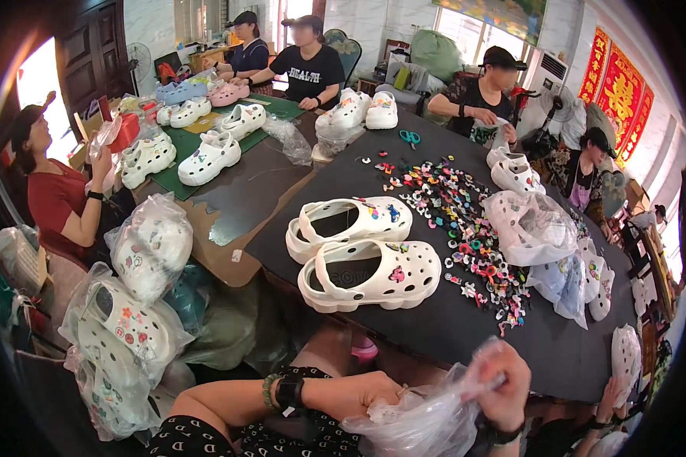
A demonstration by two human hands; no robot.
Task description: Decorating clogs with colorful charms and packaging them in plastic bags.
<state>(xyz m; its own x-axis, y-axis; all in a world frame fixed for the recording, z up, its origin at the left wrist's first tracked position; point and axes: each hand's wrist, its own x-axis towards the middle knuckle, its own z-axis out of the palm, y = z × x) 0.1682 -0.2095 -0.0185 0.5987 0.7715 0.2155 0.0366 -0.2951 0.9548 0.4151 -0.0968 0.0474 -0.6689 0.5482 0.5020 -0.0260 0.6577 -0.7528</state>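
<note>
Above my lap, in the head view, my left hand [362, 394] is closed on a clear plastic bag [423, 426]. My right hand [504, 385] pinches the bag's upper edge and pulls it up to the right. The bag is crumpled, and I cannot tell whether anything is inside. Just beyond my hands, a near white clog [427, 276] and a far white clog [389, 218] stand side by side on the dark table. Both carry a few colourful charms on their toes. To their right spreads a heap of small shoe charms [465, 213].
Bagged white clogs [133, 320] are piled at my left. More decorated clogs [209, 158] stand on a green mat [179, 183]. Teal scissors [409, 138] lie beyond the charms. Wrapped clogs [530, 221] line the right side. Several people sit around the table; another person's hand [611, 392] touches a clog.
</note>
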